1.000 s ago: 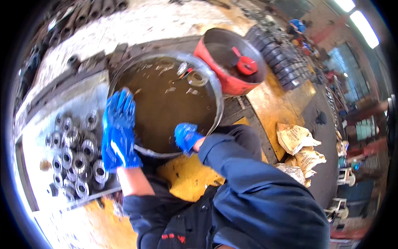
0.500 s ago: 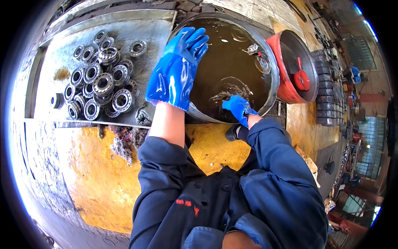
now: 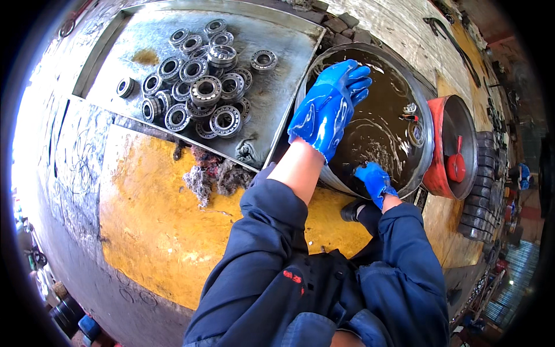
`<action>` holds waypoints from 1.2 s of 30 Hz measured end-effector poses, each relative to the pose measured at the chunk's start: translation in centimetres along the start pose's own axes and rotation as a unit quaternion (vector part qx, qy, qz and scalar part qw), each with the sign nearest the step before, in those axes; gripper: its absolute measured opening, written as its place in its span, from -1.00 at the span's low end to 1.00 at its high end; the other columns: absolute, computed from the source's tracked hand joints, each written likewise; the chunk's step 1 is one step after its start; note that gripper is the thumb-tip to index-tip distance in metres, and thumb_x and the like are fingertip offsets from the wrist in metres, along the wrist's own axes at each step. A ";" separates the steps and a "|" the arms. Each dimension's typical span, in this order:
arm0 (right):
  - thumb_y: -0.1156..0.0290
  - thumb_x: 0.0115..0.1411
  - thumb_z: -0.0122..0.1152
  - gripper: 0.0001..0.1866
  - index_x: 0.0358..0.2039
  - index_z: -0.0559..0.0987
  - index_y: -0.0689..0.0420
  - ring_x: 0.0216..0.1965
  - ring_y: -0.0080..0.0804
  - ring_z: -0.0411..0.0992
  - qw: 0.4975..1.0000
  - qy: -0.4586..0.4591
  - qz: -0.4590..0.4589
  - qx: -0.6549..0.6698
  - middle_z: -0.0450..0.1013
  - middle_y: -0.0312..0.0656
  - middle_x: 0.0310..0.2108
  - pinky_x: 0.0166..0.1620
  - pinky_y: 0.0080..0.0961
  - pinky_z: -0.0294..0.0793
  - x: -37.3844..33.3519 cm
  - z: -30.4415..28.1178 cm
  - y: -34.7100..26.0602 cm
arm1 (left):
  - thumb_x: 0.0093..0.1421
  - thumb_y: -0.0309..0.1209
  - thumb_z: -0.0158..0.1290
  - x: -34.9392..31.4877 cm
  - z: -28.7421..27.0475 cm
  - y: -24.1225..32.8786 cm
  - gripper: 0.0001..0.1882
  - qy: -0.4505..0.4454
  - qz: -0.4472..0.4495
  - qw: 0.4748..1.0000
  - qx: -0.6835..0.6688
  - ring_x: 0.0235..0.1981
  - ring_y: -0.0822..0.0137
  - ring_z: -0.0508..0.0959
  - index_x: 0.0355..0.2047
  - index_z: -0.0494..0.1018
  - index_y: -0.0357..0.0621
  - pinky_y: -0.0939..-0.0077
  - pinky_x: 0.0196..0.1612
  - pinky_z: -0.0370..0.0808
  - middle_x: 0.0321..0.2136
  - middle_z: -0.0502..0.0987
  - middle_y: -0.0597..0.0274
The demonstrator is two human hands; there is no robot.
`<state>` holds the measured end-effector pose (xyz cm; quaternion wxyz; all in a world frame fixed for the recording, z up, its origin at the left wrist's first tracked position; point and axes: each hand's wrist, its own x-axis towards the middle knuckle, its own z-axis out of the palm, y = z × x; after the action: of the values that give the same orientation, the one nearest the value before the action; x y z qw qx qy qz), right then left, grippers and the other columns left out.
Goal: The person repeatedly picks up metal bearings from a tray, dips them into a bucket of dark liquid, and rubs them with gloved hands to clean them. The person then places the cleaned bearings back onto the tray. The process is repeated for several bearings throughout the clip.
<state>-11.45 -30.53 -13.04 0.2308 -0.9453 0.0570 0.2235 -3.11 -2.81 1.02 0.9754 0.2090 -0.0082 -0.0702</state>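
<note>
Fingers straightish on left hand, left side of tub, maybe for balance; can't tell on right hand, near side

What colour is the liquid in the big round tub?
Murky brown: the liquid shows best in the head view.

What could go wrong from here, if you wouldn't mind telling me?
The murky liquid ripples beside the gloved right hand, so it might splash onto the bare wrist. Its brown colour also hides what lies below, so that hand could knock something unseen. On the metal tray, some bearings lie stacked on others, so a bump might topple the upper ones.
</note>
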 end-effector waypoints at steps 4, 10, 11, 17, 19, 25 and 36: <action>0.27 0.01 0.30 -0.70 -0.25 0.68 0.13 -0.13 0.04 0.59 0.889 -0.144 -0.102 -0.422 0.62 0.01 -0.20 -0.03 -0.03 0.55 -0.4 -1.3 -6.3 | 0.48 -0.17 -0.10 -0.5 0.0 0.6 -0.47 0.012 -0.003 1.000 -0.008 0.25 -0.07 0.43 0.31 0.23 -0.26 0.09 0.32 0.36 0.28 0.35 -0.20; 0.23 0.02 0.31 -0.66 -0.24 0.68 0.17 -0.14 0.18 0.57 0.923 -0.081 -0.155 -0.342 0.60 0.12 -0.20 -0.02 -0.05 0.54 0.8 -0.9 -1.9 | 0.49 -0.18 -0.11 -0.2 -0.1 0.3 -0.46 0.001 -0.004 1.000 -0.009 0.26 -0.07 0.41 0.32 0.20 -0.27 0.09 0.33 0.34 0.29 0.32 -0.22; 0.22 0.03 0.31 -0.64 -0.22 0.68 0.18 -0.12 0.21 0.56 0.953 -0.064 -0.097 -0.279 0.59 0.15 -0.17 -0.01 -0.05 0.53 0.6 -0.9 -2.0 | 0.49 -0.19 -0.11 -0.2 -0.2 0.2 -0.47 -0.004 -0.006 1.000 -0.017 0.26 -0.07 0.41 0.32 0.20 -0.27 0.08 0.33 0.34 0.29 0.32 -0.23; 0.19 0.02 0.37 -0.66 -0.29 0.73 0.18 -0.15 0.11 0.60 0.959 -0.037 -0.077 -0.269 0.63 0.09 -0.25 -0.09 -0.11 0.56 0.8 -0.2 -3.3 | 0.48 -0.19 -0.09 0.4 -0.1 -0.1 -0.47 0.003 -0.009 1.000 -0.007 0.25 -0.06 0.42 0.31 0.21 -0.27 0.07 0.32 0.35 0.29 0.33 -0.21; 0.23 0.00 0.41 -0.76 -0.36 0.76 0.09 -0.20 0.00 0.63 0.854 -0.111 -0.172 -0.478 0.65 0.00 -0.32 -0.14 -0.16 0.58 0.6 -1.0 -5.6 | 0.48 -0.19 -0.08 0.1 -0.4 0.1 -0.47 0.005 -0.003 1.000 -0.010 0.25 -0.06 0.43 0.30 0.22 -0.28 0.07 0.32 0.36 0.28 0.34 -0.21; 0.26 -0.05 0.40 -0.67 -0.27 0.72 0.17 -0.15 0.04 0.62 0.943 -0.085 -0.132 -0.292 0.63 0.10 -0.25 -0.11 -0.13 0.58 1.0 -1.1 -3.7 | 0.47 -0.17 -0.07 0.3 -0.5 0.1 -0.45 0.004 -0.004 1.000 -0.002 0.23 -0.06 0.44 0.31 0.21 -0.29 0.06 0.30 0.37 0.27 0.35 -0.22; 0.30 -0.05 0.35 -0.75 -0.34 0.71 0.10 -0.22 0.08 0.60 0.847 -0.101 -0.225 -0.472 0.61 0.06 -0.32 -0.09 -0.03 0.57 0.6 -0.7 -3.6 | 0.48 -0.17 -0.08 0.1 0.3 0.0 -0.46 0.013 -0.005 1.000 -0.003 0.22 -0.05 0.45 0.30 0.23 -0.29 0.07 0.30 0.38 0.27 0.36 -0.20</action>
<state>-9.91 -27.69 -11.32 -0.1947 -0.8995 -0.2927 0.2593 -3.02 -2.95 1.23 0.9756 0.2072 0.0055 -0.0726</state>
